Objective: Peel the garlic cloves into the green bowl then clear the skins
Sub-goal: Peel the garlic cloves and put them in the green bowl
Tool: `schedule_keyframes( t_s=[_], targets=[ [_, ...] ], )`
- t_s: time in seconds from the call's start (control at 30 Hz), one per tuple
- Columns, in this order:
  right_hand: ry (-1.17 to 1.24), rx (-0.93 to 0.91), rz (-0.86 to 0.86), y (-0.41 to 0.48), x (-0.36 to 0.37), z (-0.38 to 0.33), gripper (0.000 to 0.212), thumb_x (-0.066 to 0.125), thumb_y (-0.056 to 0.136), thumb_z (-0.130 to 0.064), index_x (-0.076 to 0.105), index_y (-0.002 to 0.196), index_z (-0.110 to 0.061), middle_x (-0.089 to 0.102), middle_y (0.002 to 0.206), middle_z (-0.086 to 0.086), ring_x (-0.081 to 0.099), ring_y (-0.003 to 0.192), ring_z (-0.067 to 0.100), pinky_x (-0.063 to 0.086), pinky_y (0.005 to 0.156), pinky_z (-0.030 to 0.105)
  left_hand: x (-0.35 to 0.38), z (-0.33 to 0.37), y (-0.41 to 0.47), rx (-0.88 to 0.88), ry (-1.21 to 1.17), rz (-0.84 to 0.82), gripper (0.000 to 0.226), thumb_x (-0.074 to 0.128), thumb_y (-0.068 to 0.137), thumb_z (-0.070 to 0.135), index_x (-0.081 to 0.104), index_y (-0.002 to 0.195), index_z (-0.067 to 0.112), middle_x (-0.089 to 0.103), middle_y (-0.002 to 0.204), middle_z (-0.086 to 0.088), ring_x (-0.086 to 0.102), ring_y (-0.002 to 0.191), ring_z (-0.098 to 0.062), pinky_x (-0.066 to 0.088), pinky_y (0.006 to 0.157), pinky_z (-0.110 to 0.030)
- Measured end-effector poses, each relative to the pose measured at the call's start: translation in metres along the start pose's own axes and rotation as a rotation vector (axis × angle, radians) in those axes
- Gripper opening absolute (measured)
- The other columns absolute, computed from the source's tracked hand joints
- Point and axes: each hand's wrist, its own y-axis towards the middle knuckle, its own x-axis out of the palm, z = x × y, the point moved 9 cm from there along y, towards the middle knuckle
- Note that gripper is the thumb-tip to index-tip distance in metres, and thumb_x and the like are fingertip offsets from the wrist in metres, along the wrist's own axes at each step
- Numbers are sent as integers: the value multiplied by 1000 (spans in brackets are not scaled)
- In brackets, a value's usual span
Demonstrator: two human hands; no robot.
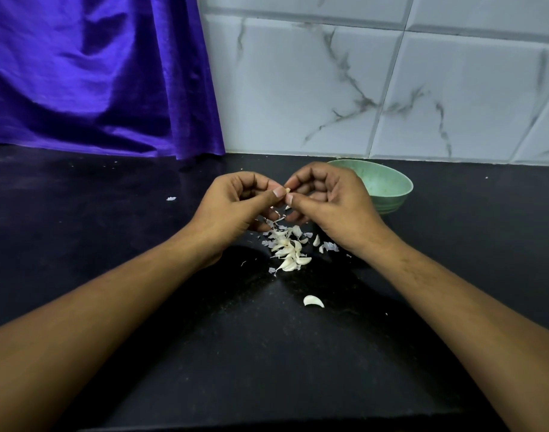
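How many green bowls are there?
1. The green bowl sits on the black counter near the tiled wall, just behind the right hand, which hides part of its rim. No other shows.

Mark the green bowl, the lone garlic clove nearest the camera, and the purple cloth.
green bowl [387, 182]: head view, inner wall.
lone garlic clove [313, 300]: head view, its middle.
purple cloth [95, 73]: head view, central fold.

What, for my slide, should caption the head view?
The left hand and right hand pinch a clove over the pile of cloves and skins; bowl behind on the counter.
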Motion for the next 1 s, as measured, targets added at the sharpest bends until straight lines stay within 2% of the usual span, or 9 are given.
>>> schedule_keyframes(
  t_s=[0.07, 0.17, 0.27, 0.43, 0.5, 0.6, 0.73, 0.83, 1.0],
  targets=[
    [-5, -7, -1, 0, 0, -1, 11, 72, 91, 2, 69, 100, -3, 74, 86, 18, 76, 68, 30, 58, 59, 28, 0, 2, -1, 10, 16, 4, 17, 73, 95, 18, 74, 101, 2, 77, 91, -15, 69, 76, -19, 60, 66, -33],
    [-16, -31, -8, -1, 3, -4, 11, 71, 90, 5, 70, 97, -4, 75, 84, 12, 76, 66, 28, 57, 58, 25, -1, 4, -1, 29, 39, 13, 23, 76, 93, 19, 73, 102, -2, 75, 89, -19, 69, 74, -19, 60, 64, -30],
    [-7, -41, -10, -1, 5, -4, 12, 69, 89, 7, 70, 95, -4, 74, 85, 14, 74, 70, 39, 57, 59, 26, -2, 4, -1, 28, 48, 27, 25, 77, 92, 19, 72, 101, -4, 75, 84, -15, 69, 71, -18, 59, 60, -26],
    [3, -11, -24, -2, 3, -2, 14, 76, 86, 6, 70, 98, 2, 75, 83, 11, 77, 69, 27, 61, 63, 33, -2, 2, 0, 13, 49, 25, 21, 76, 92, 18, 73, 99, -2, 76, 89, -20, 69, 72, -20, 59, 62, -28],
    [-2, -3, -21, -2, 2, -1, 16, 78, 86, 3, 70, 99, 1, 75, 83, 14, 77, 69, 26, 62, 64, 37, -3, 2, -1, 8, 40, 27, 19, 76, 92, 17, 73, 98, -1, 76, 88, -19, 69, 70, -17, 59, 62, -28],
    [1, 19, -7, -1, 0, 1, 18, 80, 85, 1, 70, 99, -1, 74, 82, 15, 76, 69, 24, 59, 62, 32, -2, 1, -1, -4, 32, 22, 14, 74, 94, 15, 74, 98, 2, 77, 85, -14, 69, 69, -14, 60, 63, -28],
    [-14, 29, 2, 0, -3, 3, 14, 80, 86, -1, 71, 97, -5, 76, 83, 15, 77, 71, 25, 62, 65, 37, -1, 0, -1, -9, 50, 3, 10, 72, 96, 13, 75, 98, 4, 77, 95, -21, 69, 72, -15, 60, 64, -28],
    [-31, 28, 7, 0, -3, 3, 12, 80, 85, -1, 73, 95, -5, 76, 82, 16, 77, 71, 26, 64, 67, 40, -2, 1, -2, 3, 85, 4, 11, 72, 96, 14, 75, 98, 4, 77, 94, -21, 70, 73, -19, 60, 64, -30],
    [-43, 29, 13, 0, -3, 3, 12, 82, 84, -1, 75, 93, -4, 77, 81, 15, 78, 72, 26, 62, 65, 32, -4, 5, -1, 25, 150, 49, 10, 73, 95, 12, 76, 96, 2, 78, 86, -16, 73, 71, -21, 60, 66, -35]
  ],
)
